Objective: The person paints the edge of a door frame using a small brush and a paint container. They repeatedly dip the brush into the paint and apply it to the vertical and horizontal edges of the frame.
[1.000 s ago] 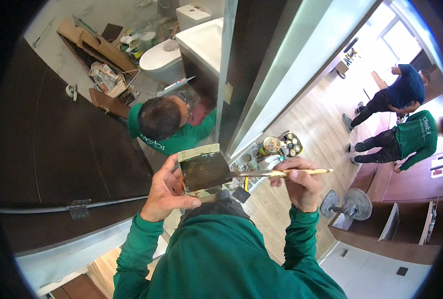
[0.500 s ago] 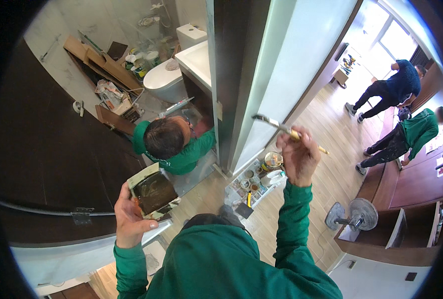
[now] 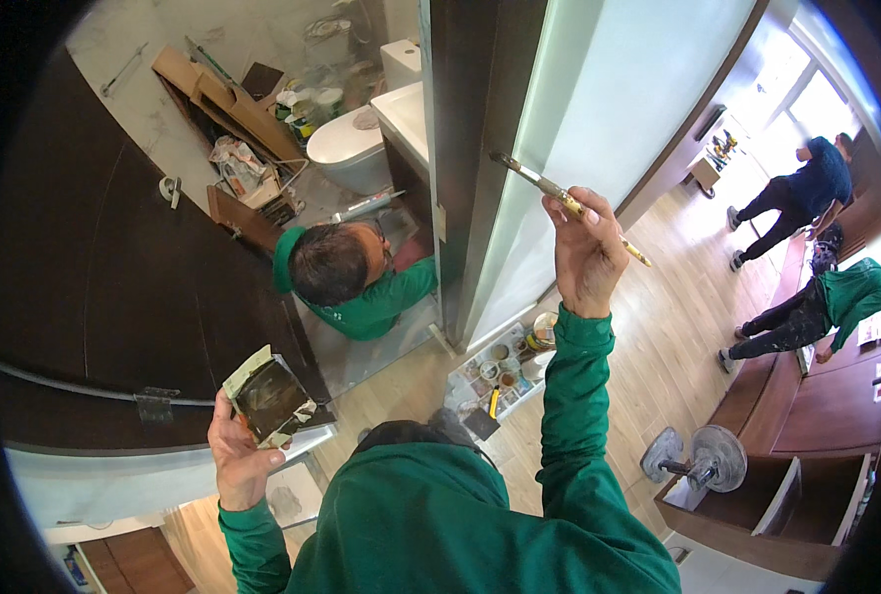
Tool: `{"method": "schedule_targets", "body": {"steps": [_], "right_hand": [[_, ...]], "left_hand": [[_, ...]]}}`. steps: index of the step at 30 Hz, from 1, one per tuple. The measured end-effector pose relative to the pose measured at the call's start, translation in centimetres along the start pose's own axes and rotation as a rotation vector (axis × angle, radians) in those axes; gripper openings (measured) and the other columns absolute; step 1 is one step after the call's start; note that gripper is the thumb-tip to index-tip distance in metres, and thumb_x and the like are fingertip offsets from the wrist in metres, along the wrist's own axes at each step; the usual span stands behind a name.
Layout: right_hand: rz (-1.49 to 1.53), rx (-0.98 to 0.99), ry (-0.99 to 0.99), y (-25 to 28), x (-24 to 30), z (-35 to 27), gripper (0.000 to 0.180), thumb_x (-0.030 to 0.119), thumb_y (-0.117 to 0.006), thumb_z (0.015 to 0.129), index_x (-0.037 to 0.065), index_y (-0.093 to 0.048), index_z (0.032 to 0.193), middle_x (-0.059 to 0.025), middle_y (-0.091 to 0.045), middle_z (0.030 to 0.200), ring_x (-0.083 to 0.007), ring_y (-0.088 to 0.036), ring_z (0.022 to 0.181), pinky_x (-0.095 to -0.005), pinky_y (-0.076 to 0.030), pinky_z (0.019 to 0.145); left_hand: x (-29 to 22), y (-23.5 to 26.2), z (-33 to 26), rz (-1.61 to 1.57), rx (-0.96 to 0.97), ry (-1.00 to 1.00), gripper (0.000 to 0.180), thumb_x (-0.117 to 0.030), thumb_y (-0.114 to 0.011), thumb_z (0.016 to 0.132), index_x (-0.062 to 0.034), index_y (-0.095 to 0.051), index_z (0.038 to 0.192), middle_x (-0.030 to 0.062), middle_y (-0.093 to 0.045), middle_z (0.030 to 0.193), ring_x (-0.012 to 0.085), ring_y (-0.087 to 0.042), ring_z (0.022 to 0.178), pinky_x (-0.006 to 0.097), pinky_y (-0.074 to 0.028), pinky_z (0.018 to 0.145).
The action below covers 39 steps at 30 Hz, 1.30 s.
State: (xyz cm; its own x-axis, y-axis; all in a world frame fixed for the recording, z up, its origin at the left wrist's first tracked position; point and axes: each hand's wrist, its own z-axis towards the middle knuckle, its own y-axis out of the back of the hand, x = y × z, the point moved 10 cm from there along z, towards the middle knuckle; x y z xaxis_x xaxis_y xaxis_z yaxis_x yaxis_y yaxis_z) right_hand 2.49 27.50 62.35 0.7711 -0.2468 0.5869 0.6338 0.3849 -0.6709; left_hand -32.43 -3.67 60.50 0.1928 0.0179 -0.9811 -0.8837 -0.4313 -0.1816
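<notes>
A thin paintbrush (image 3: 534, 179) with a pale handle is pinched in the raised fingers of my right hand (image 3: 589, 255). Its tip meets the dark door frame (image 3: 472, 109) in the picture; whether it touches the surface I cannot tell. Lower on the left, my left hand (image 3: 240, 457) grips a small squarish paint tray (image 3: 278, 398), dark inside, with pale, ragged edges. Its thumb lies along the tray's near side.
A person in green (image 3: 361, 297) crouches in the bathroom doorway beside a toilet (image 3: 346, 153). A tray of small paint pots (image 3: 485, 371) sits on the floor by the wall. A dark door (image 3: 94, 257) fills the left; a fan (image 3: 713, 458) and two people stand right.
My right hand has risen slightly, bringing the brush tip up to the dark frame. The left hand, still holding the paint tray, appears slightly lower and farther left.
</notes>
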Motion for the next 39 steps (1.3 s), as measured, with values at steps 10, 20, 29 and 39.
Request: {"method": "schedule_targets", "body": {"steps": [10, 20, 29, 39], "right_hand": [[0.011, -0.001, -0.001, 0.2, -0.5, 0.7, 0.035, 0.014, -0.063, 0.082, -0.010, -0.069, 0.106, -0.0275, -0.068, 0.111, -0.0331, -0.064, 0.101, -0.0425, -0.046, 0.102], [-0.004, 0.000, 0.001, 0.3, -0.7, 0.7, 0.034, 0.013, -0.061, 0.083, -0.011, -0.068, 0.107, -0.0261, -0.069, 0.109, -0.0329, -0.065, 0.101, -0.0434, -0.046, 0.101], [-0.016, -0.019, 0.006, 0.5, -0.9, 0.8, 0.035, 0.013, -0.060, 0.084, -0.012, -0.067, 0.108, -0.0243, -0.069, 0.107, -0.0329, -0.065, 0.101, -0.0434, -0.045, 0.102], [-0.037, -0.037, 0.004, 0.6, -0.9, 0.9, 0.034, 0.013, -0.061, 0.084, -0.011, -0.069, 0.108, -0.0210, -0.070, 0.106, -0.0331, -0.066, 0.099, -0.0441, -0.046, 0.101]], "left_hand": [[-0.6, -1.8, 0.6, -0.025, -0.023, -0.043, 0.103, -0.009, -0.085, 0.054, 0.0025, -0.037, 0.145, 0.0098, -0.065, 0.117, 0.0195, -0.068, 0.097, 0.027, -0.059, 0.072], [-0.5, -1.8, 0.7, -0.027, -0.017, -0.045, 0.102, -0.007, -0.085, 0.055, 0.0031, -0.038, 0.144, 0.0104, -0.064, 0.119, 0.0197, -0.068, 0.098, 0.027, -0.059, 0.075], [-0.3, -1.7, 0.7, -0.025, -0.008, -0.027, 0.102, -0.008, -0.085, 0.054, 0.0029, -0.038, 0.144, 0.0106, -0.064, 0.120, 0.0199, -0.067, 0.100, 0.028, -0.059, 0.077], [0.0, -1.9, 0.5, -0.036, 0.001, -0.020, 0.103, -0.008, -0.085, 0.055, 0.0030, -0.037, 0.145, 0.0107, -0.065, 0.119, 0.0194, -0.068, 0.096, 0.028, -0.058, 0.071]]}}
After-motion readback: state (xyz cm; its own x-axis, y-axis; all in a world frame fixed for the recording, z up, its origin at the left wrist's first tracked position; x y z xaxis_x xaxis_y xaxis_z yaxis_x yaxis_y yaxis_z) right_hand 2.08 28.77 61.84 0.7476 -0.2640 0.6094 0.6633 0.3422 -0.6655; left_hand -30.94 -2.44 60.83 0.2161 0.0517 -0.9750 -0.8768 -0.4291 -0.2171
